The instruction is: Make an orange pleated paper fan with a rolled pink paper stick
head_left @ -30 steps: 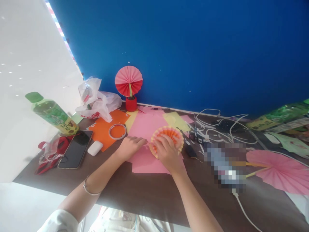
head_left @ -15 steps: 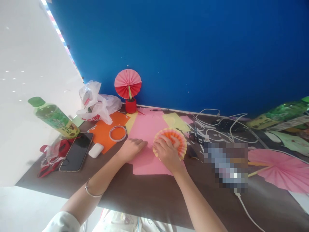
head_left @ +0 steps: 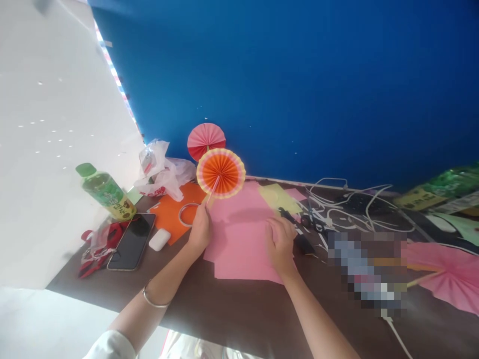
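Note:
My left hand [head_left: 200,230] is closed round the thin stick of a round pleated paper fan [head_left: 229,174], orange with pink and yellow rings toward its rim. The fan stands upright, raised above the table with its face toward me. My right hand [head_left: 281,244] is over the right side of the pink paper sheets [head_left: 239,249]; its fingers are loosely bent, thumb apart, with nothing seen in them. Partly behind the held fan, a pink and red paper fan [head_left: 205,137] stands against the blue wall.
Orange paper [head_left: 168,215], a ring of tape [head_left: 182,215], a white case [head_left: 159,240], a phone [head_left: 131,244] and a green bottle [head_left: 108,192] lie to the left. Scissors [head_left: 312,223], tangled white cables [head_left: 368,199] and a pink fan [head_left: 449,279] are at right.
The orange fan has come up off the pink paper and over to the left, from under my right hand into my left hand. My right hand has let go of it. The view has shifted slightly.

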A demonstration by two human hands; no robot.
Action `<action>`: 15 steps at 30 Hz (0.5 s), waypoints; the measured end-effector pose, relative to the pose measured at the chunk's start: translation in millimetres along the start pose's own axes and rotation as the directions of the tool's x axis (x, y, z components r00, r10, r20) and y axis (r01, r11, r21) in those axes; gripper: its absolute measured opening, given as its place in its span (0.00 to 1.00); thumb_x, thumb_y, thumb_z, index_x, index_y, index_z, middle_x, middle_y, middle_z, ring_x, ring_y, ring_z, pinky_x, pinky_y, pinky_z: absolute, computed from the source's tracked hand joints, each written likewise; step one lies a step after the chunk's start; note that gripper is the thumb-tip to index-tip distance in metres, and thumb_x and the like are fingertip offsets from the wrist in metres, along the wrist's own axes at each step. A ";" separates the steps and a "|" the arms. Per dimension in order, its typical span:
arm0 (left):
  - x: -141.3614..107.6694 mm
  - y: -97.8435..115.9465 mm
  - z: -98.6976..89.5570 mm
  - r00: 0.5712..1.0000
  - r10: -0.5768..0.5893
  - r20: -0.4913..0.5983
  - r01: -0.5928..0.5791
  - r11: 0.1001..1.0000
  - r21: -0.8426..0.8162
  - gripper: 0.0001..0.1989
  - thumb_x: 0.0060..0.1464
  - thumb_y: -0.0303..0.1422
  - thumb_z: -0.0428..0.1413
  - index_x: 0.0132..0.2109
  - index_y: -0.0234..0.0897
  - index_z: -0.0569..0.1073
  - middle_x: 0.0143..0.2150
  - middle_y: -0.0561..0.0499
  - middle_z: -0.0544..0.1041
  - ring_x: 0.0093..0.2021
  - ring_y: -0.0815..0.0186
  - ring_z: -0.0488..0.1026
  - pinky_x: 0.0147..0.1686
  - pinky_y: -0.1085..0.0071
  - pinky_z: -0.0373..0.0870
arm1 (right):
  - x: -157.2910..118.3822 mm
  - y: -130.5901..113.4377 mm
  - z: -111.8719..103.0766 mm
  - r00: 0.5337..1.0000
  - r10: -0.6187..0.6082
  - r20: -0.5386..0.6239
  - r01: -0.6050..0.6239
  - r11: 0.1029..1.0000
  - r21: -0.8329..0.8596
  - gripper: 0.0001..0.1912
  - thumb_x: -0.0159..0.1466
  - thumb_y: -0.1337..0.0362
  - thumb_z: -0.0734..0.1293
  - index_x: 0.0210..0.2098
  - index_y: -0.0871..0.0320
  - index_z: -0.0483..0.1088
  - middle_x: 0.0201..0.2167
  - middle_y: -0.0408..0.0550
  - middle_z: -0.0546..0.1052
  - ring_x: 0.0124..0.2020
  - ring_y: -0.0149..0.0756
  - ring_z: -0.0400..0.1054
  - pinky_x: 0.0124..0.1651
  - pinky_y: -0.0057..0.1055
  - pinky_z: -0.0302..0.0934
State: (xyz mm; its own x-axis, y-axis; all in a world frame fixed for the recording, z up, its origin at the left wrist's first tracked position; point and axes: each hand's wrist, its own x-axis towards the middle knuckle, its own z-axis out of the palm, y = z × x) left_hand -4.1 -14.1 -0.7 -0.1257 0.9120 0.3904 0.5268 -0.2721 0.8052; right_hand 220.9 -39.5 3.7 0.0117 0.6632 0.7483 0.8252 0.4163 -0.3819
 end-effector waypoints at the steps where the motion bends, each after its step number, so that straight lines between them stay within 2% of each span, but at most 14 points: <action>1: 1.4 0.5 -0.3 1.000 -0.011 -0.012 0.010 1.000 -0.023 0.11 0.62 0.33 0.37 0.41 0.37 0.63 0.32 0.50 0.66 0.32 0.67 0.65 0.35 0.68 0.64 | -0.9 -0.8 1.0 1.000 -0.004 0.011 0.004 1.000 0.008 0.08 0.63 0.68 0.57 0.38 0.56 0.67 0.38 0.50 0.72 0.45 0.41 0.64 0.49 0.42 0.54; 3: 4.4 1.3 -1.0 0.999 -0.034 -0.017 0.033 0.995 -0.091 0.11 0.62 0.34 0.38 0.40 0.37 0.63 0.32 0.51 0.66 0.32 0.67 0.64 0.36 0.68 0.63 | -1.9 -2.9 2.0 0.999 -0.014 0.028 0.014 1.000 0.026 0.09 0.63 0.68 0.57 0.39 0.56 0.67 0.39 0.50 0.72 0.45 0.41 0.64 0.49 0.41 0.54; 6: 8.8 0.0 -1.4 0.997 -0.072 0.001 0.070 0.976 -0.207 0.12 0.61 0.37 0.40 0.45 0.37 0.63 0.34 0.51 0.66 0.35 0.67 0.64 0.37 0.70 0.62 | -2.0 -5.3 2.0 0.999 -0.028 0.047 0.025 0.998 0.053 0.09 0.63 0.67 0.57 0.40 0.56 0.67 0.39 0.51 0.72 0.45 0.41 0.64 0.49 0.41 0.55; 9: 12.6 -4.7 0.1 0.991 -0.124 0.049 0.134 0.930 -0.343 0.14 0.60 0.39 0.41 0.47 0.37 0.62 0.28 0.54 0.61 0.29 0.70 0.61 0.31 0.73 0.61 | -1.8 -5.0 2.4 0.997 -0.022 0.070 0.017 0.997 0.071 0.09 0.63 0.66 0.57 0.40 0.56 0.67 0.39 0.50 0.72 0.45 0.41 0.64 0.49 0.42 0.55; 12: 15.7 -9.7 3.1 0.978 -0.159 0.133 0.206 0.812 -0.545 0.15 0.59 0.42 0.43 0.44 0.36 0.63 0.24 0.57 0.56 0.25 0.73 0.57 0.28 0.74 0.58 | -2.6 -2.7 3.3 0.996 -0.002 0.094 -0.006 0.996 0.089 0.08 0.63 0.65 0.57 0.39 0.55 0.67 0.39 0.50 0.71 0.45 0.42 0.63 0.49 0.43 0.55; 15: 17.6 -11.2 4.5 0.969 -0.170 0.181 0.248 0.690 -0.680 0.16 0.56 0.43 0.48 0.42 0.35 0.65 0.24 0.57 0.55 0.25 0.74 0.56 0.28 0.75 0.59 | -3.7 -1.4 3.8 0.994 0.013 0.112 -0.024 0.995 0.096 0.08 0.63 0.65 0.57 0.38 0.55 0.66 0.37 0.50 0.71 0.43 0.41 0.63 0.48 0.42 0.56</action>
State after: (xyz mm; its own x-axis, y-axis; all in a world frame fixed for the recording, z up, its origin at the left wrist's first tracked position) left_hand -8.5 6.4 -4.8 -0.0593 0.9852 0.1610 -0.2397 -0.1706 0.9557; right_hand 217.6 -40.1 -0.6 -0.0404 0.7341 0.6778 0.7669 0.4577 -0.4499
